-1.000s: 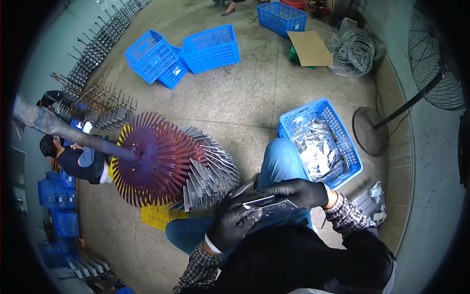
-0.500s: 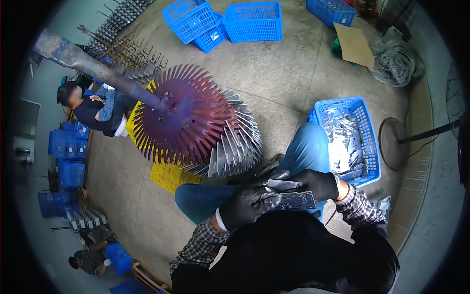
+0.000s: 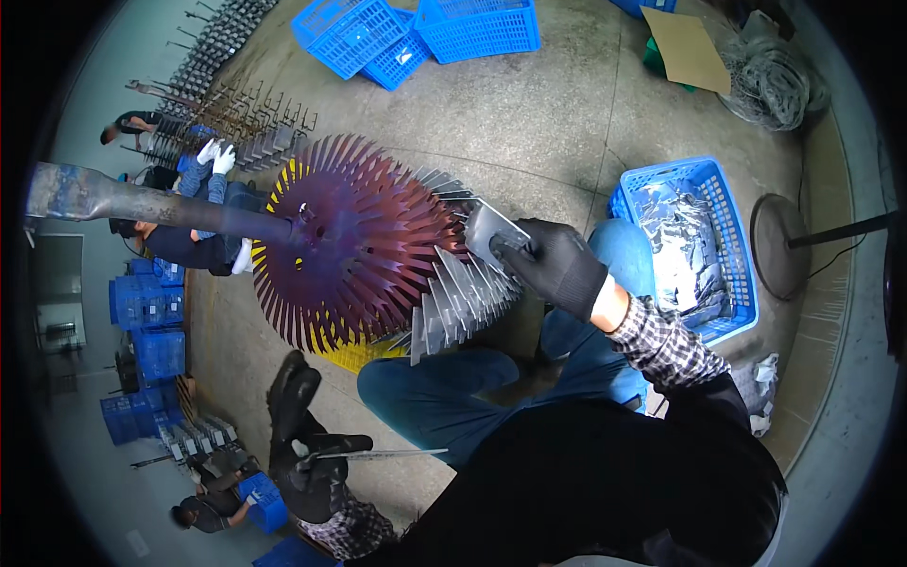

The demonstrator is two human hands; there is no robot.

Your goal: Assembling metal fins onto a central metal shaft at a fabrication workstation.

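At the spoked wheel (image 3: 354,241) | right hand (image 3: 557,265) fingers grip plate (image 3: 491,230) | left hand (image 3: 307,454) clasps strips (image 3: 378,455) | blue crate (image 3: 723,246) beside knee

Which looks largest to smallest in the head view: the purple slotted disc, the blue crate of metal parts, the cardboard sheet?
1. Purple slotted disc
2. Blue crate of metal parts
3. Cardboard sheet
The disc sits nearer the camera, so its lead may be exaggerated.
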